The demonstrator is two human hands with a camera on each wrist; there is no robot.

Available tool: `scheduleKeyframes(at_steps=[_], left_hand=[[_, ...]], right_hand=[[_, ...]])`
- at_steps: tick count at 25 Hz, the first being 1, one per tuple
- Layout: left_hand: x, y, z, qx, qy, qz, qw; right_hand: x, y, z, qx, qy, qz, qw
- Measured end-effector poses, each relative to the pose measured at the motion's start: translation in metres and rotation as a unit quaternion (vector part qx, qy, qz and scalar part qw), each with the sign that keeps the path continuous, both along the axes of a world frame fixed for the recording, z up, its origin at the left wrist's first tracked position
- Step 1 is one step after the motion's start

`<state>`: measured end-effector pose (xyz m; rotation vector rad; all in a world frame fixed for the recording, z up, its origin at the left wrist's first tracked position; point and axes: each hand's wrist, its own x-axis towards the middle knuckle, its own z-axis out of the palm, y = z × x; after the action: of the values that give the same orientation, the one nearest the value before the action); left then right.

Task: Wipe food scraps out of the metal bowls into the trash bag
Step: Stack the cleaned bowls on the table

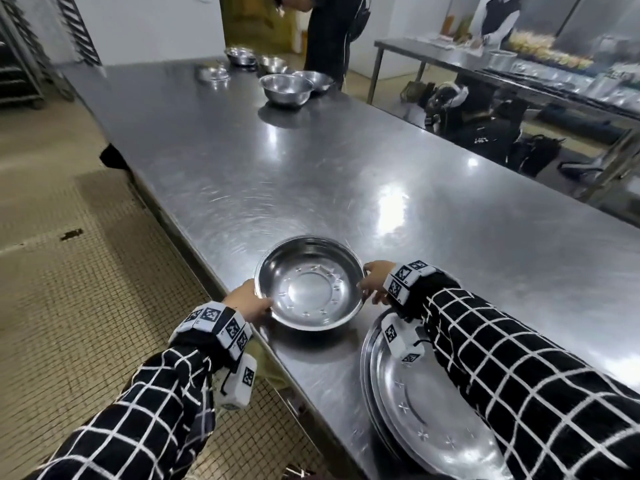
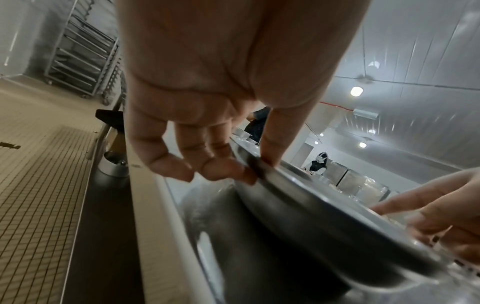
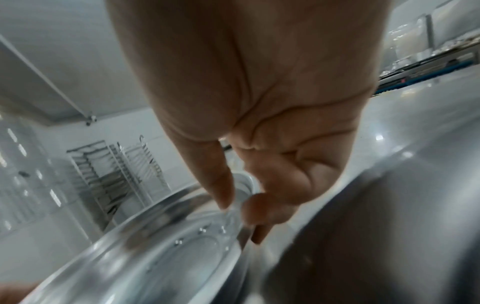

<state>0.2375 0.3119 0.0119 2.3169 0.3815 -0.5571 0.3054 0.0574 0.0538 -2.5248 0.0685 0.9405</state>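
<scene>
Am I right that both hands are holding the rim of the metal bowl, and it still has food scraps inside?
Not quite. Both the left hand and the right hand do hold the rim of the metal bowl, but the head view shows its inside shiny and bare, with no food scraps in it.

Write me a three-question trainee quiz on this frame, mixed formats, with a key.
1. True or false: the bowl both hands hold has visible food scraps in it.
2. What lies under the right forearm? A) metal trays B) a sponge C) a knife
3. Fill in: the left hand and right hand grip the bowl by its ____.

Key: 1 false; 2 A; 3 rim.
</scene>
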Motion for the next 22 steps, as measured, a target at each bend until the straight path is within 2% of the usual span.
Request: scheduleKeyframes(at_steps=[3, 6, 11, 14, 17, 22], left_hand=[[-0.001, -0.001, 0.004, -0.018, -0.020, -0.003, 1.000], [0.008, -0.002, 0.011, -0.052, -0.067, -0.014, 0.996], [0.022, -0.036, 0.053, -0.136, -0.163, -0.066, 0.975], [0.018, -0.066, 0.077, -0.185, -0.197, -0.148, 0.951], [0.005, -0.093, 0.091, -0.208, -0.198, -0.229, 0.930], [-0.024, -0.130, 0.074, -0.183, -0.186, -0.333, 0.906]], right_hand=[[0.001, -0.007, 0.001, 0.044, -0.023, -0.048, 0.998], [-0.005, -0.021, 0.009, 0.048, -0.119, -0.086, 0.988], [-0.039, -0.061, 0.041, 0.082, -0.254, -0.198, 0.943], [-0.080, -0.093, 0.059, 0.076, -0.307, -0.266, 0.910], [-0.139, -0.111, 0.073, 0.049, -0.356, -0.319, 0.877], [-0.233, -0.124, 0.061, 0.034, -0.363, -0.418, 0.832]])
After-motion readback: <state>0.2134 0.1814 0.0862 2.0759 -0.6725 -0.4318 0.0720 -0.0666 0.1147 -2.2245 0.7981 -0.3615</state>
